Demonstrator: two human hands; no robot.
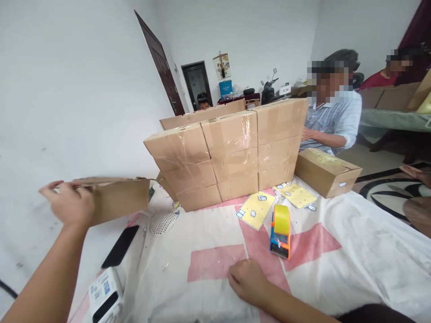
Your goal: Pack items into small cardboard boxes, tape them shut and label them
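At the left, my left hand (76, 204) grips the near end of a brown cardboard box (121, 199), its fingers over the upper edge. The box sits beside the wall at the table's left side. My right hand (248, 279) rests on the cloth as a closed fist, with nothing visible in it. Beyond that fist lies a blue and orange tape dispenser (280, 240) with a roll of yellow tape (282, 220). A stack of taped cardboard boxes (232, 154) stands upright across the middle of the table.
A single carton (328, 172) stands right of the stack, near a person in a light shirt (343, 112). A black phone (120, 246) and a white device (106, 291) lie at the left. Pink and white cloth (215, 264) covers the table; a wall rises on the left.
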